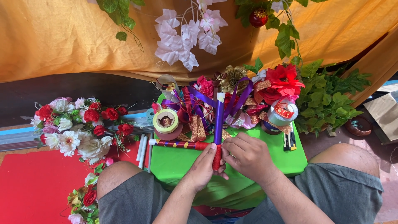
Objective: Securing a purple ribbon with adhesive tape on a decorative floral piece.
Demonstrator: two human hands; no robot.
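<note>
I see one label: a red band with pale markings [284, 110] around the silver ribbon spool on the green cloth, at my right. At the far right edge lies a brown cardboard box [385, 112], partly cut off. I spot no signs or screens.
</note>
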